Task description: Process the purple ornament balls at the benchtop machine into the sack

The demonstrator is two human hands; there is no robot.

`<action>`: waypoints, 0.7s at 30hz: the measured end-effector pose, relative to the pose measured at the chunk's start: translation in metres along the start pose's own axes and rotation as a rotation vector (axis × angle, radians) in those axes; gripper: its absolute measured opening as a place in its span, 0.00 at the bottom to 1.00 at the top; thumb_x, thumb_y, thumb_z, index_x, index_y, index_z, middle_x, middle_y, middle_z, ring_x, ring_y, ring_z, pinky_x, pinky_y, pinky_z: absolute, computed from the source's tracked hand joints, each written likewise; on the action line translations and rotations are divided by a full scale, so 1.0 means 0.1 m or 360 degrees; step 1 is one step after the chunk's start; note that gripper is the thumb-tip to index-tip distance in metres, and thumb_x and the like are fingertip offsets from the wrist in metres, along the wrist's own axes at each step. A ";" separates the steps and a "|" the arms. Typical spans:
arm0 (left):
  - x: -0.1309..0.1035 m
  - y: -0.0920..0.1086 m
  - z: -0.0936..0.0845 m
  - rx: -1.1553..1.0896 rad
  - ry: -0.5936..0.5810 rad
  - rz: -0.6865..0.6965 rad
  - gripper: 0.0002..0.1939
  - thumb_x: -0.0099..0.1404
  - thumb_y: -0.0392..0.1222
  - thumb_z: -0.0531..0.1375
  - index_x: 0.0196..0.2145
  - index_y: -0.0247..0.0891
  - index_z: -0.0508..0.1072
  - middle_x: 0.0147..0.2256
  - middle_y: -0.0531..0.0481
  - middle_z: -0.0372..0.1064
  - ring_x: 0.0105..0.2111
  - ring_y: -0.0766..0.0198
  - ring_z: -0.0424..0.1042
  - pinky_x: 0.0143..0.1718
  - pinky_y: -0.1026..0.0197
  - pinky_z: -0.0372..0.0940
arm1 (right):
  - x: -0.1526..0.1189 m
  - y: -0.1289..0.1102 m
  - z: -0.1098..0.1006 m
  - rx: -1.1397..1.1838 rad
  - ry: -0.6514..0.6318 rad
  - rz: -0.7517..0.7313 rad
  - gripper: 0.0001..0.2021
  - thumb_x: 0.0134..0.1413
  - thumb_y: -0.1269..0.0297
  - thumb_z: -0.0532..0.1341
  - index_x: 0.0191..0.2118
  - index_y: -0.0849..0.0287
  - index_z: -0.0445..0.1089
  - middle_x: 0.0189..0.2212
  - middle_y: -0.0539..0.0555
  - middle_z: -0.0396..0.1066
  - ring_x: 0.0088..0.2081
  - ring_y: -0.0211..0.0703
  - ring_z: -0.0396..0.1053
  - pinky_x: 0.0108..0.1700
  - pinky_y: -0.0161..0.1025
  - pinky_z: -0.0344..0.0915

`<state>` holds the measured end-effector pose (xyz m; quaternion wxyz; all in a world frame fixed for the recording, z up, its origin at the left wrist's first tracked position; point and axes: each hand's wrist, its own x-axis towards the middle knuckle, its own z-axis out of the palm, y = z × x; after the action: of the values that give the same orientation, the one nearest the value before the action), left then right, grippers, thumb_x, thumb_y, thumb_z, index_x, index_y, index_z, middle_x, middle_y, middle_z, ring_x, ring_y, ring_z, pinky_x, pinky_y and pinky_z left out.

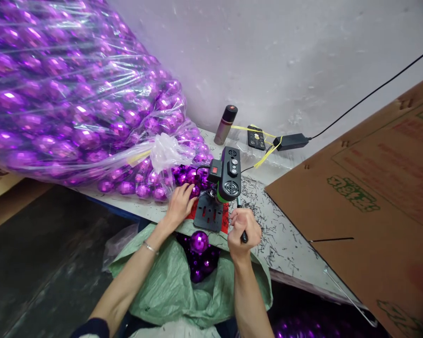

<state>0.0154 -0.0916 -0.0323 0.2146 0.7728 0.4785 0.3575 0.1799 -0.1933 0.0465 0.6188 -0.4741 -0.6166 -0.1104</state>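
Note:
A black hand-lever machine (231, 173) stands on the white table, its slotted base plate (207, 213) over a red surface. My right hand (246, 227) is wrapped round the lever's black handle (244, 237). Left of the machine, my left hand (179, 203) touches a purple faceted ball (194, 190) with its fingertips; the far side of the grip is hidden. Below the base plate, another purple ball (199, 242) lies above more balls in an open green sack (169, 281) between my forearms.
A huge clear bag of purple balls (81, 108) fills the left. Behind the machine are a dark spray can (225, 124), a black device (256, 137) and a power adapter (292, 142). A large cardboard box (373, 202) leans at right. Small black bits litter the table (268, 216).

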 end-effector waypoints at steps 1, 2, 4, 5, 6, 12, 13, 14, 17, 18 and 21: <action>0.14 -0.02 0.01 0.0114 -0.0093 0.0036 0.20 0.67 0.38 0.61 0.56 0.38 0.72 0.56 0.34 0.70 0.57 0.42 0.67 0.59 0.41 0.62 | 0.00 0.00 0.00 -0.0001 -0.0007 -0.0003 0.15 0.65 0.77 0.51 0.28 0.55 0.59 0.22 0.48 0.63 0.26 0.37 0.65 0.29 0.37 0.59; 0.26 -0.04 0.01 0.0214 -0.0184 0.0067 0.20 0.65 0.36 0.62 0.55 0.37 0.73 0.55 0.33 0.70 0.56 0.41 0.68 0.57 0.42 0.63 | 0.00 0.00 -0.01 -0.0002 -0.0013 -0.0006 0.15 0.65 0.77 0.51 0.28 0.55 0.59 0.23 0.48 0.63 0.26 0.37 0.65 0.29 0.37 0.59; 0.40 -0.04 0.02 0.0370 -0.0313 0.0125 0.20 0.64 0.35 0.63 0.54 0.35 0.73 0.50 0.32 0.72 0.52 0.42 0.68 0.53 0.45 0.64 | 0.02 0.00 -0.01 -0.0007 -0.0011 -0.0020 0.14 0.65 0.77 0.51 0.27 0.55 0.60 0.22 0.48 0.63 0.26 0.37 0.65 0.29 0.36 0.59; 0.43 -0.04 0.01 0.0426 -0.0342 0.0148 0.20 0.64 0.35 0.63 0.53 0.34 0.73 0.49 0.32 0.72 0.51 0.42 0.69 0.52 0.46 0.64 | 0.02 0.00 -0.01 -0.0014 -0.0008 -0.0028 0.14 0.65 0.76 0.51 0.27 0.55 0.60 0.22 0.48 0.63 0.26 0.37 0.65 0.29 0.36 0.59; 0.43 -0.03 0.00 0.0470 -0.0356 0.0165 0.20 0.64 0.36 0.63 0.54 0.33 0.72 0.47 0.33 0.73 0.50 0.43 0.69 0.52 0.47 0.64 | 0.03 -0.01 -0.01 -0.0026 -0.0006 -0.0034 0.14 0.65 0.76 0.51 0.27 0.55 0.60 0.22 0.48 0.63 0.26 0.36 0.65 0.29 0.36 0.59; 0.22 -0.01 -0.14 0.0618 -0.0532 0.0098 0.30 0.66 0.45 0.63 0.64 0.38 0.66 0.44 0.39 0.72 0.46 0.45 0.71 0.50 0.47 0.64 | 0.06 -0.02 -0.01 -0.0054 0.0001 -0.0045 0.14 0.65 0.76 0.51 0.27 0.55 0.60 0.21 0.48 0.63 0.25 0.36 0.65 0.28 0.36 0.60; 0.19 -0.02 -0.15 0.0595 -0.0563 0.0086 0.29 0.65 0.45 0.63 0.63 0.39 0.67 0.44 0.40 0.71 0.46 0.45 0.71 0.50 0.47 0.65 | 0.07 -0.01 -0.01 -0.0042 0.0002 -0.0043 0.15 0.65 0.76 0.52 0.27 0.55 0.60 0.21 0.48 0.63 0.25 0.36 0.65 0.28 0.36 0.60; 0.16 -0.03 -0.16 0.0539 -0.0575 0.0073 0.27 0.65 0.45 0.63 0.60 0.38 0.68 0.44 0.40 0.71 0.46 0.45 0.72 0.50 0.46 0.65 | 0.08 -0.01 -0.02 -0.0032 0.0002 -0.0038 0.15 0.65 0.76 0.52 0.27 0.55 0.60 0.21 0.48 0.63 0.25 0.36 0.65 0.28 0.36 0.59; 0.13 -0.04 -0.13 0.0166 -0.0505 -0.0069 0.26 0.60 0.44 0.66 0.55 0.37 0.69 0.46 0.40 0.72 0.48 0.45 0.73 0.53 0.44 0.66 | 0.11 -0.01 -0.03 -0.0021 -0.0001 -0.0022 0.15 0.64 0.76 0.53 0.26 0.55 0.60 0.21 0.48 0.64 0.25 0.36 0.66 0.28 0.36 0.58; 0.12 -0.03 -0.11 -0.0029 -0.0436 -0.0174 0.27 0.59 0.44 0.67 0.55 0.36 0.68 0.46 0.40 0.73 0.48 0.45 0.74 0.53 0.44 0.67 | 0.13 -0.01 -0.03 -0.0016 -0.0005 -0.0019 0.15 0.64 0.76 0.53 0.26 0.55 0.60 0.21 0.48 0.64 0.25 0.36 0.66 0.28 0.36 0.58; 0.07 0.04 -0.05 -0.0830 -0.0202 -0.0515 0.32 0.61 0.51 0.66 0.59 0.39 0.64 0.48 0.42 0.74 0.48 0.50 0.76 0.52 0.46 0.70 | 0.19 -0.04 -0.04 0.0017 -0.0022 0.0005 0.15 0.64 0.76 0.53 0.26 0.55 0.60 0.21 0.47 0.64 0.25 0.36 0.66 0.28 0.36 0.59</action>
<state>0.0157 -0.0870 -0.0237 0.4892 0.6262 0.4731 0.3804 0.1841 -0.1896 0.0656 0.6171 -0.4725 -0.6208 -0.1028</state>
